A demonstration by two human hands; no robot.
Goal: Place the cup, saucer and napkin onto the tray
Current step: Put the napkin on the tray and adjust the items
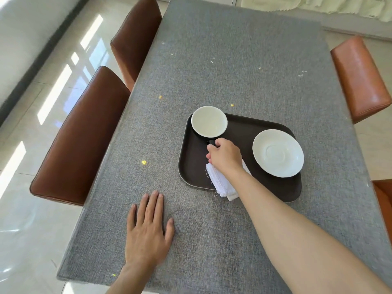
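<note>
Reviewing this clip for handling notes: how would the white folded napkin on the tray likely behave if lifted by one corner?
The napkin looks like thin folded cloth with loose threads, so it would probably go limp and unfold. It seems light, unlikely to resist. One end overhangs the tray rim, so a nudge might slide it onto the table.

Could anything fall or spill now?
Maybe. The white cup with the dark handle sits at the far left corner of the dark brown plastic tray, seemingly past its rim, so a nudge from the right hand at the handle might tip it off. The folded white cloth napkin hangs over the tray's near edge and could slide onto the grey tablecloth. The white round saucer looks safe.
</note>
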